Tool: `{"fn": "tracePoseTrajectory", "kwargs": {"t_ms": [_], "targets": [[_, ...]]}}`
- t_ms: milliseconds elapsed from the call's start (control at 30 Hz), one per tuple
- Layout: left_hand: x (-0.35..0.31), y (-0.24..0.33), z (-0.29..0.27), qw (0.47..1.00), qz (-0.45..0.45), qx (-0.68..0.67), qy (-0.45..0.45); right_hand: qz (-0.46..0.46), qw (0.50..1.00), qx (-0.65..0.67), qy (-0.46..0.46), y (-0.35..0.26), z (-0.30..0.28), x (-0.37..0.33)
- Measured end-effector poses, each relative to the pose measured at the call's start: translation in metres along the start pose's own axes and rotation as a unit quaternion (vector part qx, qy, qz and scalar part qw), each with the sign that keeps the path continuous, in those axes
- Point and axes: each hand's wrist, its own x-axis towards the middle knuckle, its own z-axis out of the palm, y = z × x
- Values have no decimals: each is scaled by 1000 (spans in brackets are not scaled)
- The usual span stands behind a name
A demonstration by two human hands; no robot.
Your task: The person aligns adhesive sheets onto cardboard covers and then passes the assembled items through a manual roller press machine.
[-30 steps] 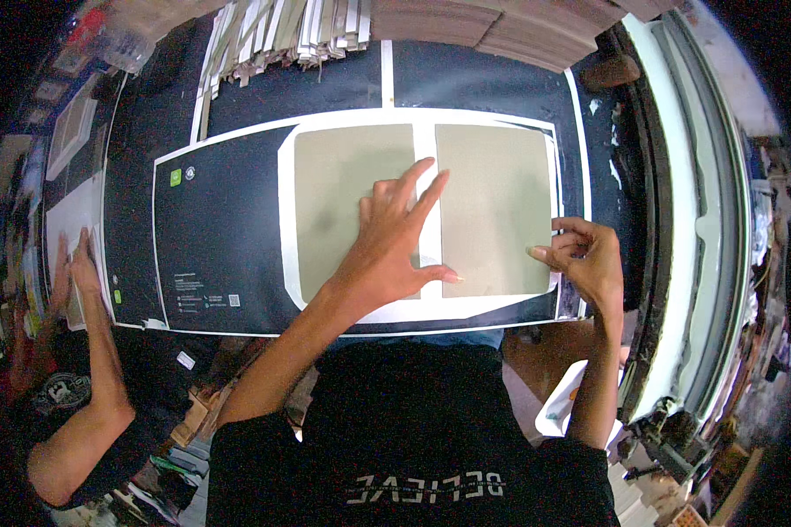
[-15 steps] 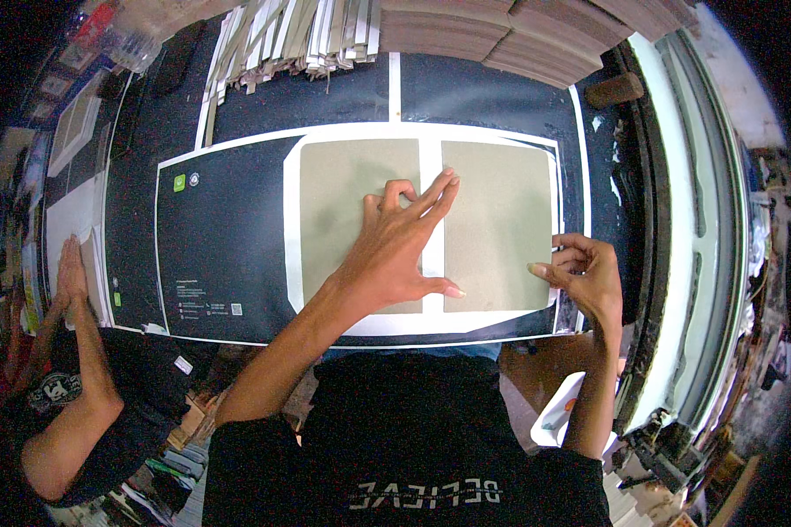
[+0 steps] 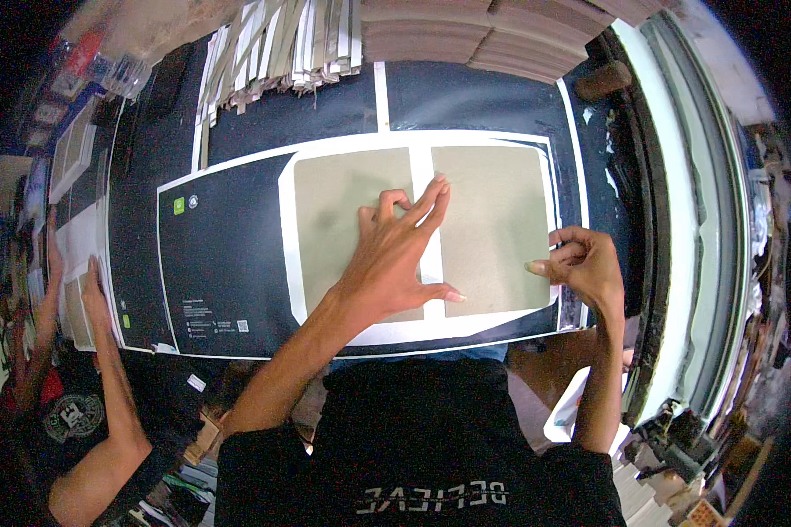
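Observation:
Two grey-beige boards lie side by side on a dark printed sheet with white areas: a left board and a right board, with a white strip of the sheet between them. My left hand spans that strip, its fingers spread; thumb and longest fingertips reach the right board. At the outer edge of the right board, my right hand is curled, its thumb tip over the board. Whether anything thin is between its fingers is hidden. The dark sheet extends to the left of the boards.
Many paper and board strips lie at the far side, beside stacked brown boards. A wooden cylinder and a long pale machine part are on the right. At left, a co-worker's hand works over pale sheets.
The view has shifted slightly. My two hands keep nearly the same pose on the boards. The co-worker's hands, earlier close together, are now apart.

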Motion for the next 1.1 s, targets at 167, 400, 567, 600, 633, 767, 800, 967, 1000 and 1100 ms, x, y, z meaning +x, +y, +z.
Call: {"fn": "tracePoseTrajectory", "kwargs": {"t_ms": [167,400,567,600,633,767,800,967,1000,1100], "targets": [[0,1,-1,1000,17,17,16,0,1000,-2,1,-3,2,1],[1,9,-7,999,9,36,3,-12,992,-86,87,-11,4,-11],[0,3,-10,994,51,92,-2,-34,987,-111,115,-8,9,-10],[-2,2,-6,989,67,132,3,-42,986,-115,113,-11,9,-10],[-6,1,-2,982,84,169,2,-45,986,-118,110,-10,11,-12],[-26,-5,-12,978,44,204,-3,-78,988,-122,61,-17,29,-13],[-32,-9,-15,977,37,211,-1,-105,985,-116,67,-10,38,-6],[-54,-25,-27,977,7,214,8,-157,962,-214,66,-38,59,-4],[-54,-25,-27,979,8,205,11,-166,959,-219,62,-39,58,-4],[-55,-27,-27,978,2,210,11,-152,975,-151,52,-42,41,-5]]}}
